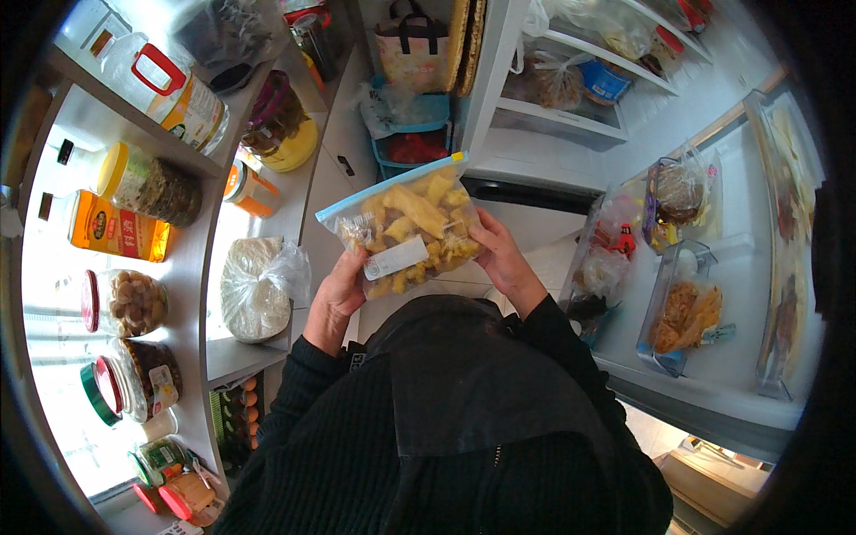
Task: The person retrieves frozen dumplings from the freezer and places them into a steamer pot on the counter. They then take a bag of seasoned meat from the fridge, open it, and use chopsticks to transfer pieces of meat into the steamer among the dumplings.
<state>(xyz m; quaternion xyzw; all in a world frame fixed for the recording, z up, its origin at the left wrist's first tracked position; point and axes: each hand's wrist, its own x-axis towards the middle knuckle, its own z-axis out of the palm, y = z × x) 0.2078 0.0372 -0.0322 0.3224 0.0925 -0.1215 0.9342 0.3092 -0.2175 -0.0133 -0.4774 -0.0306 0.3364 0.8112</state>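
Between my two hands I hold up a clear zip bag with a blue seal strip along its top edge. It is filled with yellow-brown, knobbly fried-looking pieces, and a white label sits on its front. My left hand grips the bag's lower left side. My right hand pinches its right side, thumb on the front. The bag tilts, its right end higher, in front of my body and close to the open fridge.
The open fridge door on the right carries bins with bagged food. To the left, shelves hold jars, bottles and a tied bag of pale grains. Blue baskets and a handled bag stand ahead. Eggs sit low at left.
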